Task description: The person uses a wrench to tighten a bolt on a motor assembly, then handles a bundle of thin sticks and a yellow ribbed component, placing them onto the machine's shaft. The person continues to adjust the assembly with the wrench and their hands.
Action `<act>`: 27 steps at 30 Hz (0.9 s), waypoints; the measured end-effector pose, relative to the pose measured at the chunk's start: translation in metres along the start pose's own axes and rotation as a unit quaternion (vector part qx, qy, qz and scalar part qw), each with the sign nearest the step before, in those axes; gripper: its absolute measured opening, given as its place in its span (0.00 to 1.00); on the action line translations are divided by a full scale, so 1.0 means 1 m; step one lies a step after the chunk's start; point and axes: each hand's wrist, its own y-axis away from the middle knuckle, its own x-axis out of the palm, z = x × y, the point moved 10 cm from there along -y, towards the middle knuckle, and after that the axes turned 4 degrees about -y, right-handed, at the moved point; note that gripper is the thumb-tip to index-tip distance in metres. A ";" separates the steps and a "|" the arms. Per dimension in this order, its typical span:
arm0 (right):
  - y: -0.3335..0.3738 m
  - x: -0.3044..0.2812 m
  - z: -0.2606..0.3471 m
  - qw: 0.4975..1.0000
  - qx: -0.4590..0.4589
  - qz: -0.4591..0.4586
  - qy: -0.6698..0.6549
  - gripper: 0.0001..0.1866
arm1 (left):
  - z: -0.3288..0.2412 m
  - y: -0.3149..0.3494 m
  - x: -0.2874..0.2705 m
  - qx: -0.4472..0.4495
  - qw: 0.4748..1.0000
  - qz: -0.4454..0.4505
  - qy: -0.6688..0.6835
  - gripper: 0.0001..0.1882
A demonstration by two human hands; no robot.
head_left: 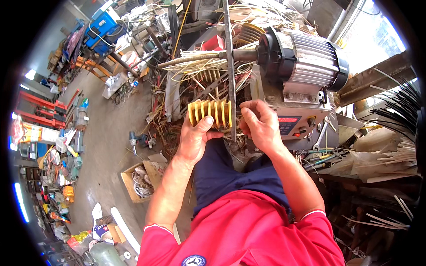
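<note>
My left hand [194, 141] grips a yellow ribbed winding former [207, 111], with the thumb over its front and the fingers mostly hidden behind. The former's right end is up against a long flat metal bar [230, 53], or very close to it. Just right of that bar is my right hand [265, 126], its thumb and fingers bent together; whatever they hold, if anything, is hidden. The bar sits across the shaft [245, 55] of a finned electric motor [308, 60]. A threaded rod [191, 60] runs leftward from the bar.
Below the motor is a control box [295, 113] with a red display and knobs. Wrenches [320, 136] lie to its right, near black strands [397, 111]. Wire scraps [208, 66] heap behind the bar. A cardboard box [141, 181] and a drill [133, 142] are on the floor.
</note>
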 end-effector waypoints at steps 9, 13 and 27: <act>0.024 -0.002 -0.023 0.984 0.054 0.048 -0.160 0.18 | -0.002 0.001 0.001 0.008 1.000 -0.005 0.002 0.30; 0.019 -0.005 -0.004 0.996 0.045 0.032 -0.076 0.19 | -0.002 0.001 0.001 0.009 1.000 -0.004 0.004 0.30; 0.022 -0.001 -0.009 0.996 0.029 0.048 -0.066 0.20 | -0.004 0.001 0.004 0.011 1.000 -0.013 0.026 0.29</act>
